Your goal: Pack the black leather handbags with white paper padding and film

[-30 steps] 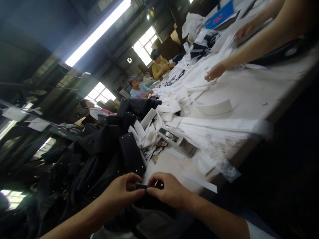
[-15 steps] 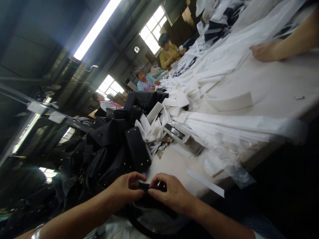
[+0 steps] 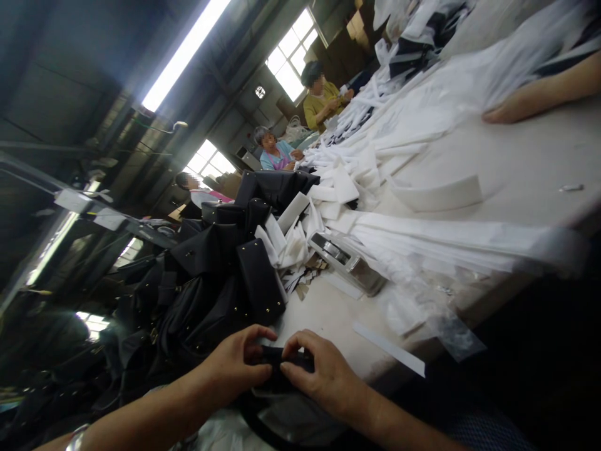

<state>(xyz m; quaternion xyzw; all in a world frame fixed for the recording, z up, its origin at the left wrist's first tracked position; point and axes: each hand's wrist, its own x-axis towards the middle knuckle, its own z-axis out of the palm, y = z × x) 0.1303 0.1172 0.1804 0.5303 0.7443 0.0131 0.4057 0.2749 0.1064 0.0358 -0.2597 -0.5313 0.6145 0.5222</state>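
At the bench's near left edge a heap of black bags slumps within easy reach. Just right of it, the left hand and right hand each pinch an end of a small black strap between thumb and fingers, seemingly to keep it flat. Beyond lie a metal box and stacked white strips. A co-worker's hand rests at the far right.

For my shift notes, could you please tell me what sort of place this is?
Likely a bag-making workshop: a long worktable strewn with white cut strips, a heap of black studded bags, and co-workers seated along it. The left hand and right hand pinch a small black piece.
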